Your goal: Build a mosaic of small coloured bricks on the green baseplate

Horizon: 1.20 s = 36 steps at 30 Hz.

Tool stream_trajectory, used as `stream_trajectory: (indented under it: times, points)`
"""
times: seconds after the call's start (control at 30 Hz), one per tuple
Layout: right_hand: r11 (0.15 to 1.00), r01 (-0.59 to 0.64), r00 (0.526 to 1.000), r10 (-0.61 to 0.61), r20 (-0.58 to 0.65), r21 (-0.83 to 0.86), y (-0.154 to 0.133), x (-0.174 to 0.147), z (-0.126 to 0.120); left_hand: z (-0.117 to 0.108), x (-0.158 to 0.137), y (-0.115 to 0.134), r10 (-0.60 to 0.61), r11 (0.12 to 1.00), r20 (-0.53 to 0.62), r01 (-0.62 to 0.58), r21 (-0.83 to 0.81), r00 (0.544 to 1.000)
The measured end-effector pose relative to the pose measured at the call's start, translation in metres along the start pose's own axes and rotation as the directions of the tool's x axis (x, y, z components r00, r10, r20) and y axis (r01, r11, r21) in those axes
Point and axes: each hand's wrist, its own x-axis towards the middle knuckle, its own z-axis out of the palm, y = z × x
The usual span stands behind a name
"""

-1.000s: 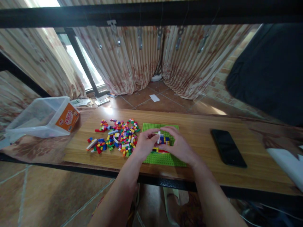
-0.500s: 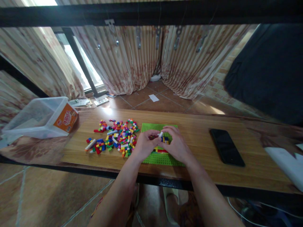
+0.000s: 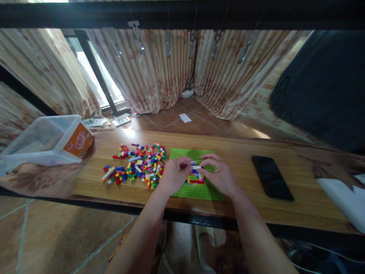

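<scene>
A white toy brick [image 3: 196,167] is pinched between the fingertips of my left hand [image 3: 176,173] and my right hand [image 3: 219,173], one at each end. Just below it, a small structure of red, blue, yellow and white bricks [image 3: 196,181] stands on the green studded baseplate [image 3: 196,194]. My fingers hide part of this structure. Whether the white brick touches the bricks beneath cannot be made out. Left of the baseplate, a pile of loose coloured bricks [image 3: 148,167] is spread over the wooden table.
A black phone [image 3: 273,178] lies on the wooden table [image 3: 239,152] at the right, with white paper [image 3: 342,198] beyond it. A clear plastic bin [image 3: 48,140] with an orange label stands at the far left. A dark rail [image 3: 182,15] crosses above.
The white brick has turned from tilted to nearly level. My right hand has shifted slightly right, so more of the coloured brick structure shows between my hands.
</scene>
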Motion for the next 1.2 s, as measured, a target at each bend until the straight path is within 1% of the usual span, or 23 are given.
stream_trajectory:
  times: [0.1,0.3,0.43,0.6,0.7,0.8,0.97,1.1,1.2]
  points:
    - [1.000,-0.019,1.000,0.019,-0.011,-0.006,0.005,-0.001,-0.004,0.001,0.000,-0.001,0.007,1.000,0.008,-0.007,0.023,1.000]
    - [0.999,-0.042,0.998,0.040,-0.050,-0.028,0.009,0.000,-0.004,0.007,-0.001,0.004,0.046,0.982,-0.027,-0.041,0.185,0.999]
    - [0.998,-0.053,0.997,0.051,-0.050,-0.037,0.011,0.001,-0.003,0.009,-0.003,0.008,0.066,0.969,-0.024,-0.058,0.241,0.998]
    - [0.998,-0.054,0.998,0.053,-0.043,-0.041,0.013,0.001,-0.004,0.012,-0.008,0.013,0.090,0.951,0.031,-0.095,0.295,0.995]
    - [0.998,-0.053,0.998,0.052,-0.023,-0.032,0.012,0.000,-0.005,0.017,-0.013,0.015,0.144,0.917,0.072,-0.160,0.366,0.987]
    - [0.998,-0.060,0.998,0.060,-0.001,-0.021,0.011,0.000,-0.006,0.023,-0.018,0.016,0.179,0.882,0.076,-0.195,0.430,0.981]
    - [0.997,-0.071,0.997,0.071,0.024,-0.014,0.007,-0.001,-0.006,0.030,-0.021,0.019,0.145,0.824,0.076,-0.163,0.543,0.987]
    - [0.993,-0.114,0.993,0.115,0.039,-0.020,0.005,-0.002,-0.005,0.033,-0.023,0.020,0.105,0.810,0.060,-0.120,0.574,0.993]
    - [0.987,-0.162,0.987,0.162,0.016,0.018,0.004,-0.004,-0.004,0.036,-0.026,0.018,0.112,0.804,0.047,-0.118,0.583,0.993]
